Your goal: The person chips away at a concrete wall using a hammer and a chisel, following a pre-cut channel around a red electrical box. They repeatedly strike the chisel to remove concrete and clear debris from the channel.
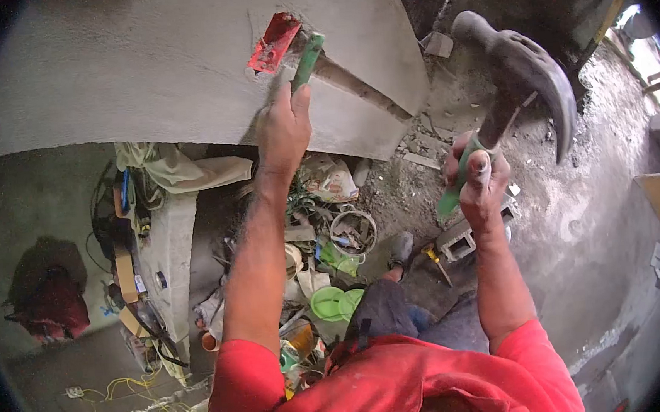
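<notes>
My left hand (285,132) is closed round a green-handled tool (308,60), held up against the grey plastered wall (141,74). Just beyond its upper end, a red electrical box (275,43) is set in the wall. From beside the box a narrow groove (363,87) runs down to the wall's lower right edge. On the right, my right hand (479,175) grips a claw hammer (516,60) by its green handle, with the metal head raised and apart from the wall. The working tip of the left tool is hard to make out.
Below are a bucket of rubble (353,232), green lids (328,304), a hollow block (457,241) and a yellow-handled tool (436,263). Rubble lies along the wall's edge. A cluttered ledge (165,258) and a dark red bag (55,305) are at left.
</notes>
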A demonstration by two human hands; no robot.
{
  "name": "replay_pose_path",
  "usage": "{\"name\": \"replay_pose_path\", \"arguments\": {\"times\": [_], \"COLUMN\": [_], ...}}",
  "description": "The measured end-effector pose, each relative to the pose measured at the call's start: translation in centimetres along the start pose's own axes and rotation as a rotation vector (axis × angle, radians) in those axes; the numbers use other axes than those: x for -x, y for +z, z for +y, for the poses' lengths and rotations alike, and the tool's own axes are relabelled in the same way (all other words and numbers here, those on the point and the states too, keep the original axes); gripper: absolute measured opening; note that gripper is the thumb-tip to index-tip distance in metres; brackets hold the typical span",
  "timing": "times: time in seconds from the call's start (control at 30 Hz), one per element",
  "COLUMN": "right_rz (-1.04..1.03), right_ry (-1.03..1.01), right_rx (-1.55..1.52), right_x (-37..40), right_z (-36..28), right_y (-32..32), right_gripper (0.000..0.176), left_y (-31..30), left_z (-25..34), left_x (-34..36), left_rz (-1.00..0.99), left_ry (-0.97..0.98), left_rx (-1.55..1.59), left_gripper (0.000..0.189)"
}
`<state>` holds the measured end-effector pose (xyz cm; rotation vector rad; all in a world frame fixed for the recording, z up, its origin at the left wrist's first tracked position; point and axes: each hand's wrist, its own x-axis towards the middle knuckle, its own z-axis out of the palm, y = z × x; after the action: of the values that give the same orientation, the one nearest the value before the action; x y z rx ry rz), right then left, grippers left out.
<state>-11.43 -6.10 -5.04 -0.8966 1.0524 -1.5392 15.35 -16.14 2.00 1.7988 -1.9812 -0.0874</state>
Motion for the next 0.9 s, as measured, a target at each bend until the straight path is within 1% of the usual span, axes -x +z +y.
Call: {"name": "replay_pose_path", "arguments": {"times": [0.03,0.07,0.1,0.17,0.2,0.27,0.33,0.4,0.43,0.5,0.53,0.57,0.63,0.67,0.73,0.8,0.83,0.87,0.9], "right_rz": [-0.018,-0.020,-0.030,-0.053,-0.056,-0.142,-0.139,-0.175,-0.166,-0.123,-0.061,-0.068,-0.045,-0.078,-0.147,-0.122,-0.161,-0.194,-0.193], "right_ry": [-0.063,-0.061,-0.126,-0.259,-0.272,-0.314,-0.416,-0.260,-0.266,-0.061,-0.131,-0.108,-0.218,-0.256,-0.328,-0.390,-0.235,-0.089,-0.101], "right_rx": [-0.010,-0.011,0.054,0.187,0.166,0.035,0.162,0.592,0.597,0.623,0.428,0.438,0.237,0.207,0.146,0.343,0.460,0.575,0.576], "right_x": [-0.3,-0.4,-0.5,-0.8,-0.8,-1.2,-2.9,-6.4,-5.8,-6.0,-4.3,-2.7,-1.4,-1.9,-3.2,-5.7,-6.1,-6.8,-6.9], "right_z": [0.0,0.4,0.9,1.7,1.2,3.2,6.6,7.2,6.8,6.6,6.6,7.0,7.0,6.9,5.2,5.1,4.1,3.0,1.8], "right_y": [0.2,0.5,0.6,0.7,1.6,3.1,4.4,7.0,6.6,6.6,6.4,6.2,5.8,6.1,7.4,8.5,8.6,8.6,8.4], "right_gripper": [0.064,0.064,0.067,0.072,0.072,0.058,0.045,0.032,0.032,0.034,0.044,0.044,0.048,0.048,0.047,0.043,0.032,0.029,0.029], "left_y": [0.3,0.4,0.4,0.4,0.4,0.4,0.6,0.6,0.5,0.2,0.3,0.7,0.9,1.2,1.3,1.5,1.6,1.9,1.8], "left_z": [0.0,-0.2,-0.3,-0.5,-0.6,-0.9,-0.7,-0.5,-0.2,0.4,0.0,-0.4,0.5,0.1,-0.1,-0.3,-0.5,-0.7,-0.5], "left_x": [0.0,-0.1,-0.2,-0.2,-0.3,-0.4,-0.6,0.3,0.4,-0.5,-0.6,-0.1,-0.2,-0.1,-0.4,-0.2,-0.1,-0.5,-0.9], "left_rz": [0.002,0.004,0.003,-0.027,-0.026,-0.001,0.012,0.024,0.036,0.049,0.047,0.027,0.011,0.043,0.060,0.069,0.091,0.122,0.132], "left_ry": [0.002,0.005,0.004,-0.004,-0.005,0.013,0.015,0.006,0.005,0.027,0.057,0.078,-0.037,0.009,0.022,0.028,0.051,0.083,0.087], "left_rx": [-0.053,-0.108,-0.110,0.021,0.020,0.048,0.021,-0.007,0.004,0.010,0.027,0.049,0.034,0.020,0.035,0.051,0.022,-0.004,-0.002], "left_gripper": [0.039,0.039,0.039,0.038,0.038,0.036,0.037,0.037,0.038,0.040,0.038,0.037,0.034,0.034,0.034,0.034,0.034,0.035,0.035]}}
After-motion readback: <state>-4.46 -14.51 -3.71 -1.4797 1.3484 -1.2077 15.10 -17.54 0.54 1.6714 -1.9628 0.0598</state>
